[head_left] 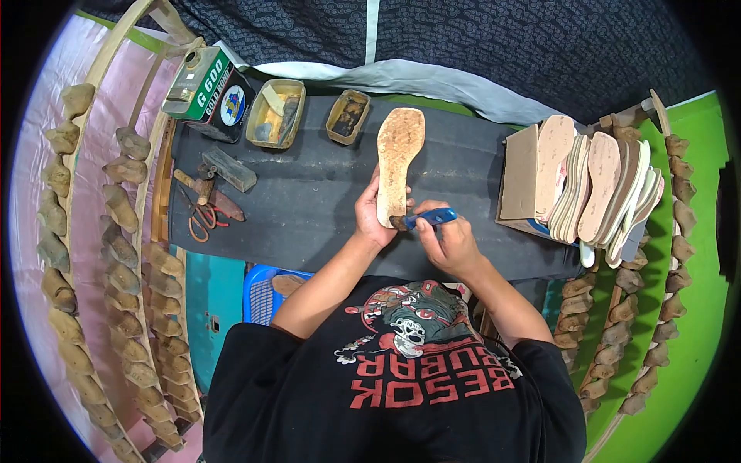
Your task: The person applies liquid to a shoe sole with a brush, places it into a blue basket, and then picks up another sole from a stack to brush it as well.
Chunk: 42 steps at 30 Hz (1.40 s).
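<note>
A tan, speckled shoe sole (402, 143) is held up over the dark work table, its wide end pointing away from me. My left hand (373, 211) is closed around its narrow end from below and the left side. In my right hand (450, 245) is a brush with a blue handle (437, 217). The brush's dark bristle end touches the sole's narrow end near its right edge. A small container with dark, brownish contents (349, 116) stands beyond the sole, to its left.
A green G 600 can (202, 91) and a yellowish tub with tools (276, 113) stand back left. Scissors (202, 217), a hammer and a grey block (230, 169) lie left. A box (521, 174) and stacked soles (600, 187) are right. Shoe-form racks flank the table.
</note>
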Tool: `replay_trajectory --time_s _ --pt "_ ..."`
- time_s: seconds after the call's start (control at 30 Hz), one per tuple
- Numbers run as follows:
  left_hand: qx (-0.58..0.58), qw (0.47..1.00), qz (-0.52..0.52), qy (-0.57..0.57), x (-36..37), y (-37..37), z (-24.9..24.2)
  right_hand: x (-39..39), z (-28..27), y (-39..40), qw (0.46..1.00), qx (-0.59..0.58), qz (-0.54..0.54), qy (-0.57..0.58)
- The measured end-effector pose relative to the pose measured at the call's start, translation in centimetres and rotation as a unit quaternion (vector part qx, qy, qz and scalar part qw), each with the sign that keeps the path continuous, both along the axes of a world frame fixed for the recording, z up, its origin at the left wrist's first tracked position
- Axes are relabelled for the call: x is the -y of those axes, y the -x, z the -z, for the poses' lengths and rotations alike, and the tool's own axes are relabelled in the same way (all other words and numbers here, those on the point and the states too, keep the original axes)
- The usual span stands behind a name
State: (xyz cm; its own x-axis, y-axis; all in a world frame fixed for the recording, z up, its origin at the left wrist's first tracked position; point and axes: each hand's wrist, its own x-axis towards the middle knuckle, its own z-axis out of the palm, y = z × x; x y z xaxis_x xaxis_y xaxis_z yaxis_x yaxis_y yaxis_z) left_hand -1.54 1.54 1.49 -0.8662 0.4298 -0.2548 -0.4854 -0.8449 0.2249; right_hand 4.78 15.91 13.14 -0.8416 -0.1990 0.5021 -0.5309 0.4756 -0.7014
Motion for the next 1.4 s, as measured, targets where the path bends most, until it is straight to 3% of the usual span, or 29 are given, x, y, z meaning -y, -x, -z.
replay_trajectory --time_s 0.13,0.37,0.5,0.6,0.63,0.73,0.9,1.13,1.27,1.37,1.4 --pt "-0.016 1.000 -0.013 0.022 -0.1 -0.2 -0.1 -0.4 0.1 0.3 0.997 0.062 0.049 0.008" --pt "-0.080 0.995 0.034 0.044 -0.1 -1.3 -1.0 -1.9 0.5 3.7 0.988 0.044 0.145 0.030" --pt "-0.105 0.993 0.031 0.046 0.2 -1.3 -1.4 -1.9 0.1 3.7 0.989 0.060 0.135 -0.010" --pt "-0.089 0.995 -0.011 0.051 0.5 0.0 -1.7 0.2 -0.3 2.5 0.996 -0.046 0.061 -0.041" --pt "-0.077 0.994 -0.030 0.064 0.6 0.4 -2.0 0.9 -0.1 1.4 0.998 0.026 0.048 -0.029" --pt "-0.084 0.995 0.015 0.052 1.6 0.7 -1.2 3.1 -0.1 0.7 0.999 -0.050 -0.001 -0.016" --pt "-0.057 0.998 -0.006 0.036 0.7 -0.1 -1.9 3.2 0.6 1.6 0.997 0.020 0.068 0.003" --pt "-0.087 0.994 0.065 0.019 -0.7 -2.8 -1.2 1.3 0.8 3.3 0.983 0.073 0.164 0.044" --pt "-0.069 0.997 0.023 0.028 -1.3 -3.2 -0.8 0.6 0.9 1.7 0.992 0.068 0.108 -0.001" --pt "-0.053 0.997 -0.025 0.046 -1.3 -2.6 -1.6 0.4 0.4 -0.1 1.000 -0.003 0.013 -0.027" --pt "-0.082 0.996 -0.021 0.019 -1.0 -2.1 -1.3 0.1 0.7 -0.7 1.000 0.007 -0.010 0.005"
